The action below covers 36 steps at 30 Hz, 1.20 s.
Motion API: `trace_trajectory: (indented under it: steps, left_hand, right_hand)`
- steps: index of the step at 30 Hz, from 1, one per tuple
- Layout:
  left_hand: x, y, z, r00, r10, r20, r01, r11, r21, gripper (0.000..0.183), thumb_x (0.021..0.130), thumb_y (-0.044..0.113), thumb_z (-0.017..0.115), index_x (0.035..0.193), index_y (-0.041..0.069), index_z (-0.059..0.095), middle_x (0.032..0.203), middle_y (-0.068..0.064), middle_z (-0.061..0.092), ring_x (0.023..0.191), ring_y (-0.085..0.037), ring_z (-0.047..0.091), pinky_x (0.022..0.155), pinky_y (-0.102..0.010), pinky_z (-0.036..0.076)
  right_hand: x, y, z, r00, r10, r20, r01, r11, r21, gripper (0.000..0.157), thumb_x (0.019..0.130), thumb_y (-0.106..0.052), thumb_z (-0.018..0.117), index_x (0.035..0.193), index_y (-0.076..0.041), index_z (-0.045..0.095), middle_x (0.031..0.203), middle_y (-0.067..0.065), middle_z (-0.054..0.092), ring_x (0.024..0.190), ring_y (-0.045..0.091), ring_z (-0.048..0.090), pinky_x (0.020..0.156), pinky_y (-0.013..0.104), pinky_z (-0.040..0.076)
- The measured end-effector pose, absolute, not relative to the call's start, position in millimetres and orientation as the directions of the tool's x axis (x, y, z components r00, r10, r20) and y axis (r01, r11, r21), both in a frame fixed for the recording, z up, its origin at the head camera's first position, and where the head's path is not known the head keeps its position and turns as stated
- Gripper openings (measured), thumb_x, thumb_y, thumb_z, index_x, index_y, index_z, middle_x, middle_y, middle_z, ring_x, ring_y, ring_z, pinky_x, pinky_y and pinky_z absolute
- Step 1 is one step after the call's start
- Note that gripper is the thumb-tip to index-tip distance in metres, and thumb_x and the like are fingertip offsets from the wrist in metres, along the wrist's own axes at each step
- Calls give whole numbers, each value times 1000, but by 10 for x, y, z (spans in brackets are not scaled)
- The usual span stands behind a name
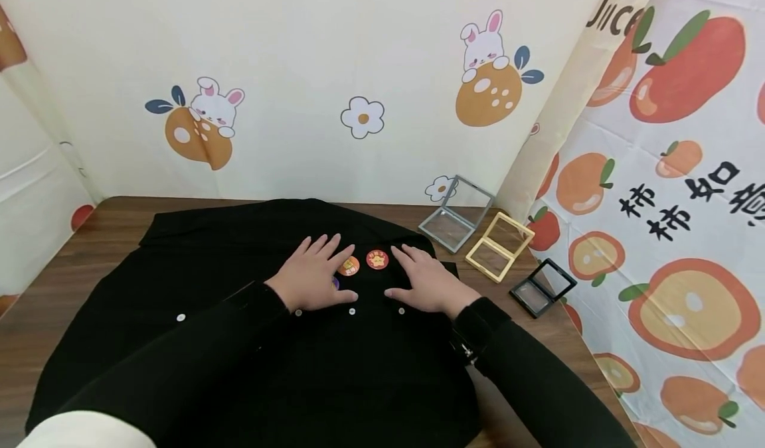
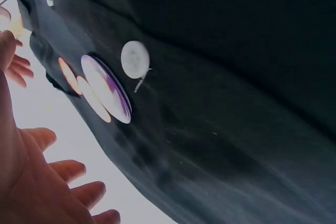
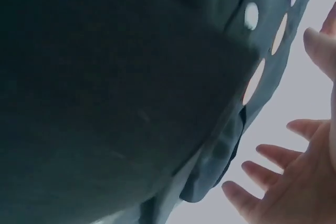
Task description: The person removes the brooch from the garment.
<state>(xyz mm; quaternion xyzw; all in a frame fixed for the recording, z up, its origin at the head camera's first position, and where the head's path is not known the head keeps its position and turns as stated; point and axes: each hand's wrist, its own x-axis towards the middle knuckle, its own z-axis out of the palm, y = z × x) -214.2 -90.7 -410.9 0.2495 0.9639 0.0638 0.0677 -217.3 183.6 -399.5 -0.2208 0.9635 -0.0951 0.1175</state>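
Observation:
A black buttoned shirt lies spread on the wooden table. Three round badges sit on it: a red one with a yellow star shape, an orange one, and a purple one mostly hidden behind the left hand in the head view. My left hand hovers close over the shirt at the left of the badges, fingers spread and straight. On their right side, my right hand has its fingers extended too. Both wrist views show air between the fingers and the cloth, with neither hand holding anything.
Three folding mirrors stand unfolded along the table's right side: grey, yellow and black. White buttons run across the shirt below the badges. A printed curtain closes the back, and a fruit-patterned one hangs on the right.

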Motion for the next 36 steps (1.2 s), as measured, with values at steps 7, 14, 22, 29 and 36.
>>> trace_trajectory:
  steps: [7, 14, 22, 29, 36]
  left_hand:
    - [-2383, -791, -4221, -867, 469, -170, 439, 879, 185, 95, 93, 74, 55, 166, 21, 25, 171, -15, 15, 156, -38, 12, 124, -58, 6]
    - [-2548, -712, -4303, -851, 473, -227, 432, 878, 208, 94, 94, 73, 55, 166, 21, 24, 171, -13, 12, 157, -35, 10, 125, -54, 6]
    - [-2650, -676, -4288, -846, 453, -282, 397, 887, 234, 95, 93, 71, 59, 166, 21, 26, 171, -13, 13, 157, -36, 9, 125, -53, 6]
    - [-2657, -631, -4272, -834, 456, -310, 400, 887, 230, 95, 92, 72, 60, 165, 21, 28, 171, -13, 13, 157, -38, 9, 125, -55, 9]
    - [-2635, -620, -4248, -834, 448, -322, 395, 892, 219, 95, 91, 73, 60, 165, 23, 27, 172, -12, 11, 157, -36, 8, 124, -56, 8]
  right_hand:
    - [-2498, 1833, -4016, -890, -429, -158, -368, 877, -308, 76, 102, -47, 63, 162, -11, 33, 164, 16, 33, 149, 34, 34, 118, 50, 33]
    - [-2640, 1790, -4120, -895, -439, -83, -398, 869, -294, 54, 102, -38, 65, 145, -6, 55, 147, 13, 53, 134, 29, 53, 110, 46, 43]
    - [-2652, 1690, -4221, -867, -491, -89, -466, 860, -206, 47, 102, -35, 67, 140, -10, 60, 139, 7, 59, 126, 23, 57, 107, 42, 45]
    - [-2686, 1617, -4273, -855, -511, -89, -498, 857, -132, 50, 100, -35, 70, 142, -9, 60, 137, 6, 59, 121, 23, 59, 104, 41, 47]
    - [-2726, 1528, -4277, -835, -544, -82, -535, 838, -107, 45, 101, -32, 69, 139, -11, 62, 137, 5, 61, 123, 23, 59, 105, 42, 47]
